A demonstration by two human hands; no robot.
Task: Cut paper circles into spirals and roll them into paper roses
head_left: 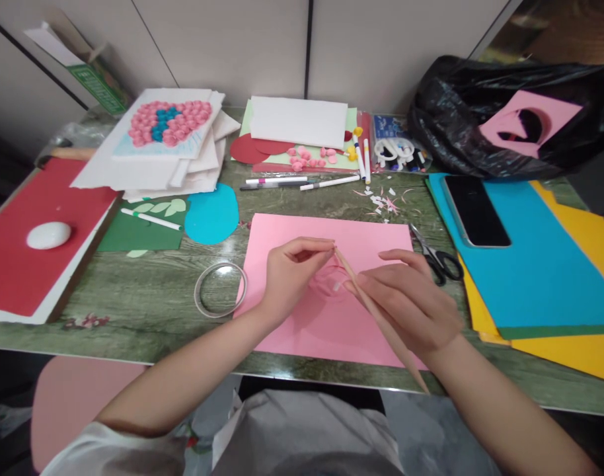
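Observation:
A wooden chopstick (391,334) slants between my hands, gripped in my right hand (414,301), its lower end reaching past the table edge. At its upper tip, the thumb and fingers of my left hand (299,264) pinch together; what lies between them is too small to make out. Under my hands is a sheet of pink paper (282,330). A pink cut paper piece with curved lines (326,284) lies on it, partly covered by my fingers. Left of my left hand, a roll of tape (197,291) overlaps the sheet's edge. Black-handled scissors (448,264) rest beyond my right hand.
At the right, a phone (478,211) lies on blue paper (554,277). Behind it sits a black plastic bag (445,119). Pens (332,183), paper scraps (381,201) and pink rolled pieces (306,158) are at the back. A white egg-shaped object (49,235) rests on red paper (29,277).

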